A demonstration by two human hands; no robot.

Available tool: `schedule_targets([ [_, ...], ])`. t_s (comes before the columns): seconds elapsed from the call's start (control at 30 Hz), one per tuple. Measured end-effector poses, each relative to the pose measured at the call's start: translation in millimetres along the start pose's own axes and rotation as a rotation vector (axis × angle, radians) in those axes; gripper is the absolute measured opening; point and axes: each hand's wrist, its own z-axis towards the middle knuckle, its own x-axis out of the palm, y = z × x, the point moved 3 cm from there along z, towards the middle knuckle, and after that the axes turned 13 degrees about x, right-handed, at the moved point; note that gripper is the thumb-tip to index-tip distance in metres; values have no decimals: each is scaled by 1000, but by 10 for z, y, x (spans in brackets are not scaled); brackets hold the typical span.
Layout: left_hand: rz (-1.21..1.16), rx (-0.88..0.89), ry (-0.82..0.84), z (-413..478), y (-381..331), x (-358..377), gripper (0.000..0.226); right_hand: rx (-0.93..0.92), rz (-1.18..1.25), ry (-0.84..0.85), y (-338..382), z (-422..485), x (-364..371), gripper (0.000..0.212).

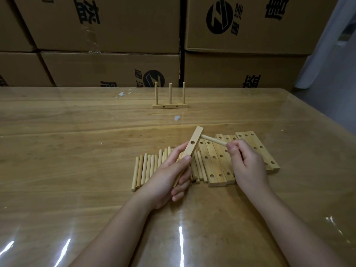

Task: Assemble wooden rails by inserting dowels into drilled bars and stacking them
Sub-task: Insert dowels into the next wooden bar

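Note:
My left hand (169, 176) grips a drilled wooden bar (192, 144) by its lower end, tilted up and to the right above the table. My right hand (245, 162) pinches a dowel (212, 140) whose far tip meets the side of the bar near its top end. Under my hands lie a row of loose dowels (146, 169) and a row of drilled bars (217, 162) side by side. Farther back stands a finished rail (170, 106), a bar with three dowels upright in it.
The work lies on a glossy wooden table (77, 151) under a clear cover. Stacked cardboard boxes (115, 45) form a wall right behind the table's far edge. The table's right edge runs diagonally at the right.

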Motion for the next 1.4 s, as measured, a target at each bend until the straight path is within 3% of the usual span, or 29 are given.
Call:
schedule_targets([
  [0.4, 19, -8, 13, -5, 7, -1, 41, 13, 9, 13, -23, -1, -10, 41],
  [0.77, 23, -6, 7, -8, 14, 32, 41, 55, 150, 53, 2, 2, -18, 33],
  [0.93, -93, 10, -18, -1, 13, 16, 42, 141, 296, -11, -7, 28, -95, 48],
  [1.03, -265, 43, -64, 5, -18, -30, 38, 120, 182, 37, -9, -2, -32, 45],
  [1.13, -441, 102, -54, 9, -63, -38, 30, -2, -75, 252, 21, -88, 151, 34],
  [1.23, -517, 140, -115, 16, -102, -57, 25, -222, -352, 451, 75, -205, 323, 48],
  [1.3, -525, 151, -186, 21, -118, -71, 25, -310, -477, 480, 92, -228, 366, 52],
  [1.4, -531, 147, -255, 19, -122, -89, 31, -332, -449, 430, 120, -221, 345, 42],
])
